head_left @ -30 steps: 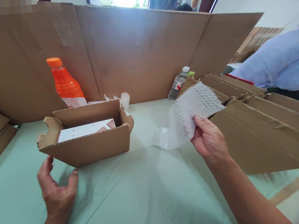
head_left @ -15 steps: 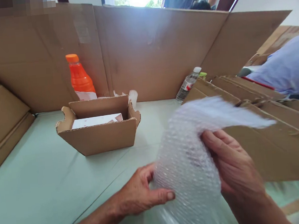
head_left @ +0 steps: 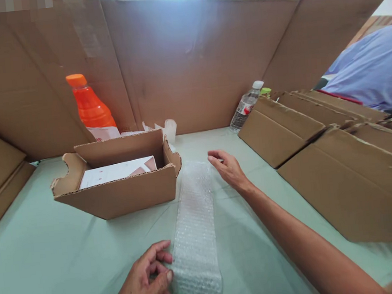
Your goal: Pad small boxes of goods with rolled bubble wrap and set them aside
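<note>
A long strip of clear bubble wrap [head_left: 196,221] lies flat on the green-covered table, running away from me. Beside its near left edge is my left hand [head_left: 144,279], fingers half bent and apart, the tips at or just touching the edge. My right hand [head_left: 229,169] is by the strip's far right corner with its fingers stretched out, holding nothing. Left of the strip stands an open cardboard box [head_left: 134,197]. Inside that box sits a white carton [head_left: 115,172] with a pinkish corner.
An orange-capped bottle [head_left: 91,106] stands behind the box, near crumpled clear plastic [head_left: 170,131]. A water bottle [head_left: 247,105] leans by several cardboard boxes [head_left: 345,183] on the right. A cardboard wall [head_left: 202,63] closes the back. A person in a blue top [head_left: 375,69] is at far right.
The bubble wrap, held up between both hands before, now lies flat on the table. My right hand has let go and moved forward and left; my left hand has moved lower left.
</note>
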The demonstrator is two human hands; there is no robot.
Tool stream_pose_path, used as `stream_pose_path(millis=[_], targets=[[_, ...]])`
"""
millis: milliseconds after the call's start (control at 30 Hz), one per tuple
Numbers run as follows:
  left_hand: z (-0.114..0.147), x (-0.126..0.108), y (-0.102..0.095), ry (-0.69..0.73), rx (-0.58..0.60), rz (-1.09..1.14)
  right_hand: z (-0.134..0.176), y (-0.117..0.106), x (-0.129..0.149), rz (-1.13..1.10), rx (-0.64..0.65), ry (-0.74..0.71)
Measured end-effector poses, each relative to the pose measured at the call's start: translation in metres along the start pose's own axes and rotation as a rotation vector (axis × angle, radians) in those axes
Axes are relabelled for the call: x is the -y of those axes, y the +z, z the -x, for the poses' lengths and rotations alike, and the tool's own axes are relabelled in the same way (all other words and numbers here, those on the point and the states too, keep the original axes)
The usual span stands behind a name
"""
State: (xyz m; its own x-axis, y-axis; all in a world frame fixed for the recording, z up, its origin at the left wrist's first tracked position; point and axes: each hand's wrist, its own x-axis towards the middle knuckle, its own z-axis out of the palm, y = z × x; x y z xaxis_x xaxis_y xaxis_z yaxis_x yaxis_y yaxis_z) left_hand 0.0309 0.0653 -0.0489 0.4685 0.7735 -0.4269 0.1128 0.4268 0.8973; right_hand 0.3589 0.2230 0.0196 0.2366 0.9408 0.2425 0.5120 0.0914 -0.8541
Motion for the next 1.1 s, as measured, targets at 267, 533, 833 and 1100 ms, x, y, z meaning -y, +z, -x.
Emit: stream_pose_path(millis=[267, 533, 833, 1100], targets=[[-0.006, 0.006, -0.003, -0.029, 0.129, -0.005, -0.104, 0.08, 0.05, 0.122, 0.28, -0.141], [-0.004, -0.003, -0.001, -0.014, 0.125, 0.082, -0.12, 0.084, 0.036, 0.055, 0.145, -0.091], [-0.005, -0.004, -0.003, 0.013, 0.118, -0.005, -0.024, -0.05, 0.029, 0.002, 0.13, -0.124], [0.01, -0.076, 0.023, 0.454, -0.319, -0.407, 0.059, -0.07, 0.068, 0.195, 0.35, -0.28]])
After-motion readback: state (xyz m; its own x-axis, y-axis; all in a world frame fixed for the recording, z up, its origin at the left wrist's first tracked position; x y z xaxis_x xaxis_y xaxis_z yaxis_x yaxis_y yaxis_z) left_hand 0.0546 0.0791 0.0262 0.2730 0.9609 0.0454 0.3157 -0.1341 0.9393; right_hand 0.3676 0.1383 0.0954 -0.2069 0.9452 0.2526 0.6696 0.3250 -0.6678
